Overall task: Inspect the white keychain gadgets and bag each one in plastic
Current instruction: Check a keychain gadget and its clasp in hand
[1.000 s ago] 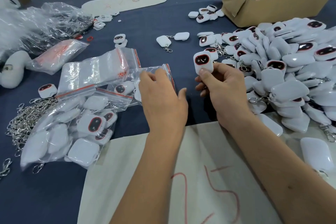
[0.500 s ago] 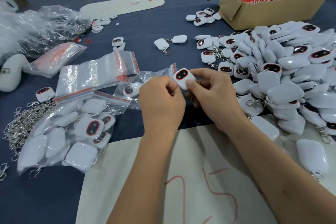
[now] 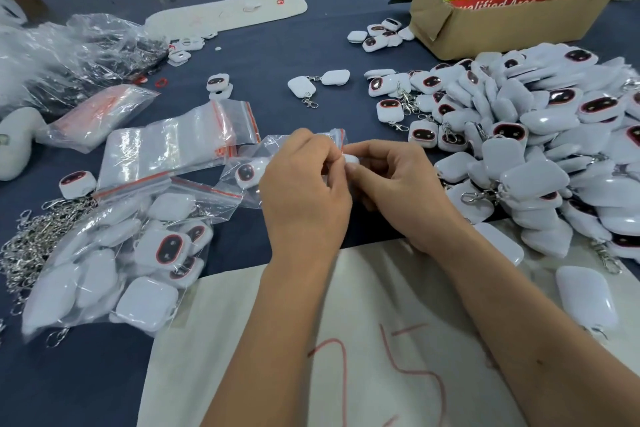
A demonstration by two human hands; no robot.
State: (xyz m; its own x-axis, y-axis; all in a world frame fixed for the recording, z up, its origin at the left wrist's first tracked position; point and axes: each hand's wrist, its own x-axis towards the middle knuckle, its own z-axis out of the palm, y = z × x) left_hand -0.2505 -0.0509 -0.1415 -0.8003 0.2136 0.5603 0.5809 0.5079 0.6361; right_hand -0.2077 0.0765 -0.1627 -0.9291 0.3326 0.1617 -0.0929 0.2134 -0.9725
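Gadget (image 3: pixel 352 159) now nearly hidden between hands

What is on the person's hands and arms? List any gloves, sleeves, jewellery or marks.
Both the left hand and the right hand are bare: no gloves, rings, watch or bracelet show. Both forearms are uncovered to the frame's edge, with no sleeve in view. The right forearm carries a small dark spot. The fingernails that show look short and unpainted.
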